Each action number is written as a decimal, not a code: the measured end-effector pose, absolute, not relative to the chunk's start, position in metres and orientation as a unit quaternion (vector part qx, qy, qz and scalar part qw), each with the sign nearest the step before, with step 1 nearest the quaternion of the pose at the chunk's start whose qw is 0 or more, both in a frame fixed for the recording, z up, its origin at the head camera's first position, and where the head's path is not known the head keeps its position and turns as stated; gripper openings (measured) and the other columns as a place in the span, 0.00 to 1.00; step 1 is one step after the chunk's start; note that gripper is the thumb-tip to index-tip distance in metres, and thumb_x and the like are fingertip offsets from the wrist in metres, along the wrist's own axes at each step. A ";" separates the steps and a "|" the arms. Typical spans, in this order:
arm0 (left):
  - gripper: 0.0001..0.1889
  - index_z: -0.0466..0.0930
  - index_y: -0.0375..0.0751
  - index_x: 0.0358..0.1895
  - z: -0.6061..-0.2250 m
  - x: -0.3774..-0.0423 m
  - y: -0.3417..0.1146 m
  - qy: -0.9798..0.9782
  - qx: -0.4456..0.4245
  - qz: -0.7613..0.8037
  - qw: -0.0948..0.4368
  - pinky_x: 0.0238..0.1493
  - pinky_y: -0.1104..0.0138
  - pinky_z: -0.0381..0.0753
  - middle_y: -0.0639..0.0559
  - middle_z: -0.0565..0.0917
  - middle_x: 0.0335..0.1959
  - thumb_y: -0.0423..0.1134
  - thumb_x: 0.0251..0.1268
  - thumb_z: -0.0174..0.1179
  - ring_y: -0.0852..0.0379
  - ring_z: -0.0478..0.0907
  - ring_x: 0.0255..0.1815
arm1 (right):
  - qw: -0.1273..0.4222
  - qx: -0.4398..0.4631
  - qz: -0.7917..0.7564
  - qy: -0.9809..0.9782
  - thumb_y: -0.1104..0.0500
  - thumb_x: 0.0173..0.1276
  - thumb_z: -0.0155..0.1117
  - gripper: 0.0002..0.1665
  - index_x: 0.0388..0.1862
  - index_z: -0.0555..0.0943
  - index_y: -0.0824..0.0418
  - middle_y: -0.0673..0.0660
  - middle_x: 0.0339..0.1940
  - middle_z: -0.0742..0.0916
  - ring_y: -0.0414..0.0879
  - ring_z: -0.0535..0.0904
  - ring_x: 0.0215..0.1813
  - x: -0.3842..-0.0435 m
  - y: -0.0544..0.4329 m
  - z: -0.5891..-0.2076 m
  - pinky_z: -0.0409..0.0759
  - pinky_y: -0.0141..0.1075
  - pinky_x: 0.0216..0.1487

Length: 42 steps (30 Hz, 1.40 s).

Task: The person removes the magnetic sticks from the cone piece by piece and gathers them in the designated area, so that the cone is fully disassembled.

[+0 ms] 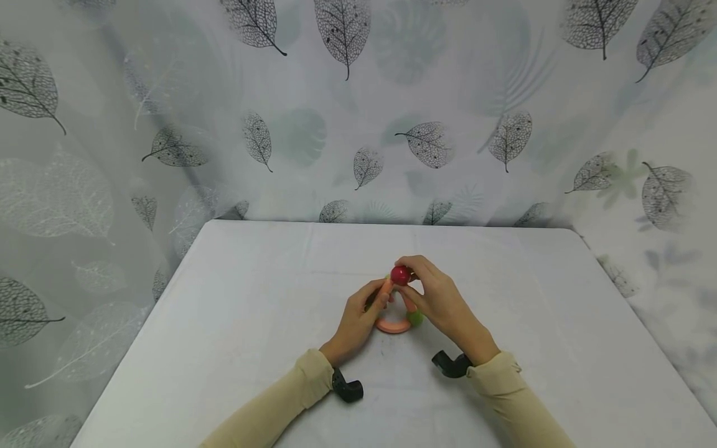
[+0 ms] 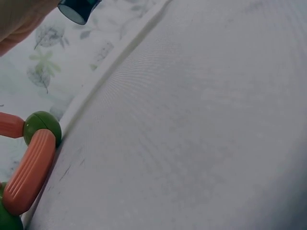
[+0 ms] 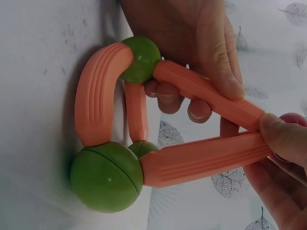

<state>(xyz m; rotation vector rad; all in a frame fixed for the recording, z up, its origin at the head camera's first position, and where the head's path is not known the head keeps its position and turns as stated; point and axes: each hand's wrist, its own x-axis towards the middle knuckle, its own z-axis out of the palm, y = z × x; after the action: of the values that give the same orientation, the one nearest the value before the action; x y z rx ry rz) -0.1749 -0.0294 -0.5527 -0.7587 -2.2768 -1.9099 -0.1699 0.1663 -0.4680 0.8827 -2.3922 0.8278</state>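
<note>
2 tan sleeves point(image 1: 274, 401), cut off below; 2 black wrist devices point(image 1: 348, 390). Left hand point(image 1: 356, 316): thumb and fingers clamped on an orange rod point(image 3: 184, 83). Right hand point(image 1: 445, 303): fingertips clamped on a red ball point(image 1: 400, 275), which we see mostly thumb-hidden from the right wrist. 3 green balls point(image 3: 108, 177), 1 partly behind a rod. Rod-and-ball frame point(image 1: 394, 327): over the white table point(image 1: 280, 267), contact unclear to us. Behind: leaf-printed cloth point(image 1: 336, 118), cropped above.

A leaf-printed backdrop point(image 1: 336, 124) rises behind a white table point(image 1: 252, 298) with rounded far corners.
</note>
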 end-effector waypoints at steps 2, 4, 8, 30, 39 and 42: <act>0.17 0.79 0.45 0.67 -0.553 -0.175 -0.029 -0.739 -0.250 -0.624 0.044 0.48 0.70 0.80 0.45 0.87 0.46 0.35 0.81 0.55 0.56 0.80 0.42 | 0.228 0.322 0.300 -0.869 0.69 0.58 0.80 0.33 0.60 0.76 0.63 0.56 0.54 0.85 0.46 0.86 0.50 -0.170 0.166 -0.468 0.88 0.40 0.51; 0.17 0.79 0.45 0.66 -0.552 -0.175 -0.029 -0.736 -0.252 -0.627 0.046 0.48 0.70 0.80 0.44 0.87 0.46 0.34 0.80 0.55 0.52 0.81 0.42 | 0.228 0.324 0.301 -0.867 0.69 0.58 0.80 0.33 0.60 0.75 0.63 0.56 0.53 0.84 0.46 0.86 0.50 -0.171 0.166 -0.468 0.88 0.40 0.51; 0.16 0.80 0.46 0.66 -0.550 -0.175 -0.029 -0.734 -0.251 -0.630 0.046 0.48 0.70 0.80 0.44 0.87 0.45 0.35 0.80 0.56 0.48 0.82 0.43 | 0.230 0.326 0.304 -0.865 0.69 0.58 0.80 0.32 0.58 0.74 0.64 0.56 0.52 0.83 0.47 0.86 0.51 -0.171 0.166 -0.467 0.88 0.40 0.51; 0.16 0.79 0.46 0.66 -0.552 -0.176 -0.029 -0.737 -0.248 -0.628 0.036 0.54 0.72 0.79 0.39 0.88 0.49 0.37 0.80 0.56 0.42 0.85 0.50 | 0.249 0.246 0.379 -0.857 0.69 0.55 0.83 0.34 0.61 0.80 0.63 0.57 0.52 0.86 0.44 0.83 0.47 -0.192 0.205 -0.475 0.85 0.35 0.44; 0.16 0.78 0.46 0.66 -0.552 -0.176 -0.029 -0.739 -0.246 -0.626 0.032 0.54 0.71 0.80 0.37 0.87 0.50 0.38 0.81 0.56 0.42 0.84 0.52 | 0.203 0.178 0.413 -0.870 0.67 0.61 0.80 0.33 0.66 0.80 0.58 0.57 0.53 0.87 0.46 0.84 0.50 -0.203 0.226 -0.499 0.83 0.30 0.45; 0.17 0.78 0.46 0.67 -0.554 -0.177 -0.029 -0.742 -0.243 -0.624 0.032 0.55 0.70 0.80 0.36 0.87 0.51 0.38 0.81 0.55 0.44 0.84 0.52 | 0.187 0.164 0.407 -0.879 0.65 0.63 0.78 0.33 0.66 0.79 0.59 0.59 0.55 0.87 0.50 0.85 0.51 -0.205 0.229 -0.502 0.85 0.39 0.48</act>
<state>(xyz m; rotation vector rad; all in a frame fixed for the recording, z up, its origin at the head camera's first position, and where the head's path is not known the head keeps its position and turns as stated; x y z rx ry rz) -0.1767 -0.0292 -0.5537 -0.7475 -2.2851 -1.9201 -0.2045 0.2285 -0.5024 0.4623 -2.4740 1.1451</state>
